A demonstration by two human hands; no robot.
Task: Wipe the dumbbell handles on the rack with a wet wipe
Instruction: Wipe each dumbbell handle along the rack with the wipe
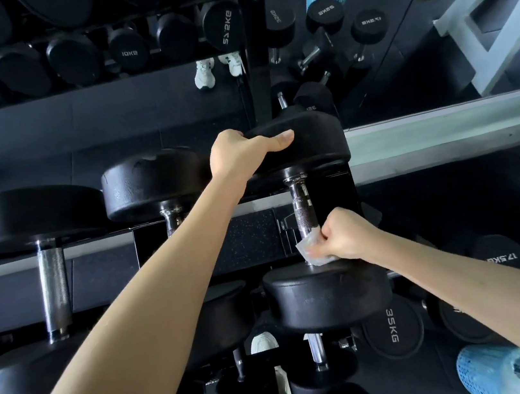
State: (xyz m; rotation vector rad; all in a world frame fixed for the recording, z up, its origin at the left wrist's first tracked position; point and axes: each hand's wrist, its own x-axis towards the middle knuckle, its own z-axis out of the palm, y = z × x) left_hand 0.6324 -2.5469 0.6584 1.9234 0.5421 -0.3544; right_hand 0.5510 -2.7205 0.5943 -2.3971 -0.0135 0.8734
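— Three dumbbells lie on the top tier of the rack [97,248], as I count them. How far has the wiping got?

— Hard to say for the first two. The left dumbbell's handle [54,288] is bare steel, and I can't tell by looking whether it is damp. The middle dumbbell's handle [172,218] is mostly hidden behind the left forearm [152,300].

— And the hands?

— The left hand [245,153] is curled over the rim of the right dumbbell's far head [312,151], thumb on top, steadying it. Right of that, the knurled handle [304,213] runs toward us. The right hand [348,234] is a closed fist around the wet wipe [311,253], pressing it to the near end of that handle, just above the near head [327,294].

— So that's the one being done.

— Yes, and I'd judge it mid-wipe. The wipe covers only the near end, and the far stretch of knurling is uncovered.

— What's left?

— Plenty, I'd guess. The lower tier holds more, the 35KG dumbbell [393,328] among them, with no hand near any. A blue mesh basket [494,374] stands on the floor at the near right, presumably for the used wipe.
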